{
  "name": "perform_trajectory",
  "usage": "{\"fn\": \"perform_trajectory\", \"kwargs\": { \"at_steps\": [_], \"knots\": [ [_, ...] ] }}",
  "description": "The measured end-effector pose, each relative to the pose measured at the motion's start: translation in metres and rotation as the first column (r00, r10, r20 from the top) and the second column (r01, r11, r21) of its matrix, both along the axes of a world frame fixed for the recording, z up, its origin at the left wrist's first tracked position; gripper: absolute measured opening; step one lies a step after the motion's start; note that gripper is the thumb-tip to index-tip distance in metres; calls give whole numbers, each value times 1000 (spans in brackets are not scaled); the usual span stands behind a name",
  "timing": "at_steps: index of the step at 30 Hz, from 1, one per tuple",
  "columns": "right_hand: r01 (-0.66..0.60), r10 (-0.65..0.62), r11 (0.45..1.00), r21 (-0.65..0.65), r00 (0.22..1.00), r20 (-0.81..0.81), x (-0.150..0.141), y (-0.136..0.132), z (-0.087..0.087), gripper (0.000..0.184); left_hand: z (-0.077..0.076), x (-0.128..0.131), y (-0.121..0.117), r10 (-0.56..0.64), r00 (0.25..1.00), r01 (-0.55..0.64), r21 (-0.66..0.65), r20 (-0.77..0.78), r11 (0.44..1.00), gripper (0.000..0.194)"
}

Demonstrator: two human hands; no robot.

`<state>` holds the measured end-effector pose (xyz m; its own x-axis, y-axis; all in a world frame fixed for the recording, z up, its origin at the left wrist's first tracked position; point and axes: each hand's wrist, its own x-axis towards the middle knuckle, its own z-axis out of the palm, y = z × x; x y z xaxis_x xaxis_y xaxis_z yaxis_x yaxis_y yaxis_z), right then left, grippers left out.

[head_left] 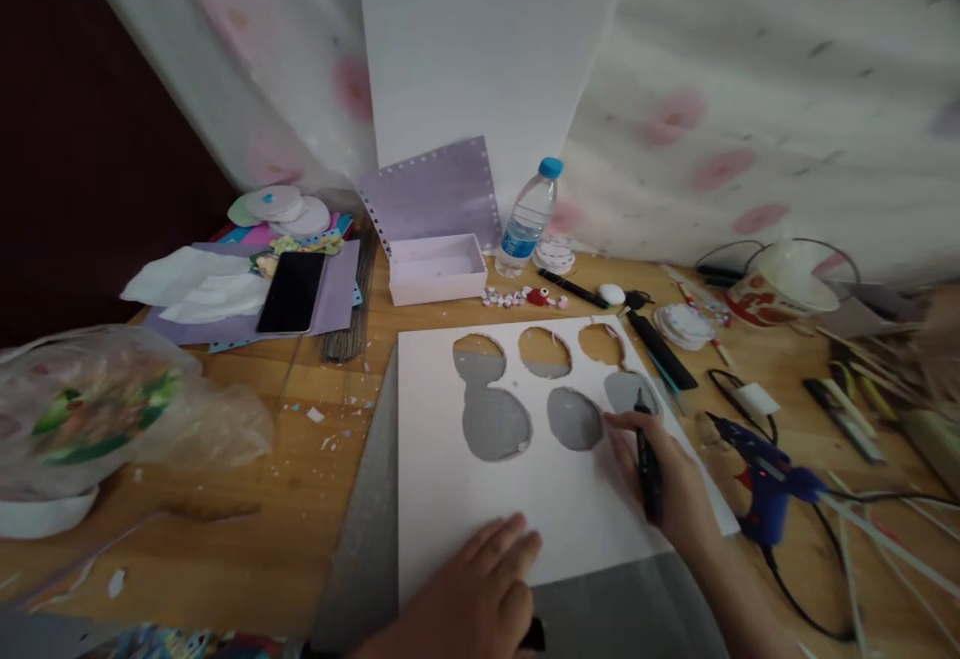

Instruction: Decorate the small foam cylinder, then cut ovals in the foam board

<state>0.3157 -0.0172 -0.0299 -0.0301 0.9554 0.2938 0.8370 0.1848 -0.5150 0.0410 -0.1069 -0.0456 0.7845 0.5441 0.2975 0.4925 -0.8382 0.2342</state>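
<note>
A white board [442, 509] lies in front of me, with several rounded holes cut through it; wood and a grey mat [364, 529] show through them. My left hand [487, 584] rests on the board's lower part, fingers stretched over its surface. Beside its thumb is a small black object [534, 634], mostly hidden. My right hand [667, 479] is closed around a slim black pen-like tool [648, 469] at the board's right side, by the lower-right holes. Its exact kind cannot be made out.
To the right lie a blue glue gun [772, 479] with its cord, a black cutter [660, 349] and a paper tub [780, 284]. Behind the board stand a water bottle [529, 219] and an open box [439, 284]. Leftward are a phone [292, 292] and a plastic bag [217, 424].
</note>
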Motion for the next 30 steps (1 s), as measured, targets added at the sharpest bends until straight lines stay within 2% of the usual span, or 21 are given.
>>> {"fn": "perform_trajectory", "kwargs": {
  "at_steps": [3, 7, 11, 15, 19, 24, 27, 30],
  "knots": [
    [-148, 144, 989, 24, 982, 125, 12, -14, -13, 27, 10, -11, -2, -7, 998, 2, -81, -58, 997, 37],
    [-339, 324, 937, 80, 932, 163, -1, -14, -15, 16, 17, -18, -7, 23, 996, -34, -137, -82, 990, 39],
    [-401, 383, 914, 62, 902, 197, -20, -10, -15, 13, 25, -20, -15, 35, 995, -47, -134, -97, 990, 34],
    [-472, 454, 882, 10, 854, 254, -21, -15, -13, 10, 26, -18, -24, 37, 992, -47, -85, -118, 995, 31],
    [-463, 455, 886, -27, 858, 238, -6, -32, -12, 14, 19, -11, -30, -40, 994, 46, 52, -103, 998, 31],
    [-391, 381, 921, -2, 896, 227, 18, -53, -20, 18, 10, 2, -26, -85, 995, 94, 169, -59, 981, 10],
    [-376, 361, 926, 25, 904, 228, 26, -55, -24, 16, 10, 11, -17, -111, 993, 116, 200, -40, 973, 11],
    [-348, 345, 937, -7, 924, 164, 28, -49, -20, 13, 13, 29, -7, -136, 991, 136, 227, -16, 964, 15]
  ]
}}
